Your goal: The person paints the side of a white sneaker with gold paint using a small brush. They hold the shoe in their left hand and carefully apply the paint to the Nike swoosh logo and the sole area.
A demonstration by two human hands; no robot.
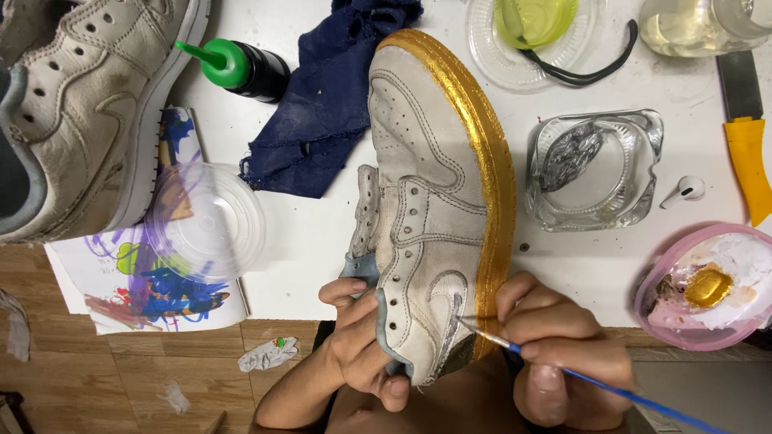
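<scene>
Both hands are busy up close: the left hand grips the heel collar of a white sneaker lying on its side on the white tabletop, gold-painted sole to the right. Right hand pinches a blue-handled paintbrush, bristles touching the silver side emblem. Pink paint palette sits just right.

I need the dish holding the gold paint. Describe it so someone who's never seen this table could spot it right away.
Start at the white sneaker with the gold sole, held by the left hand, and go past the right hand with the brush. At the table's edge sits a pink-rimmed round dish. Unlike the clear glass dishes nearby, it holds white residue and a gold blob.
</scene>
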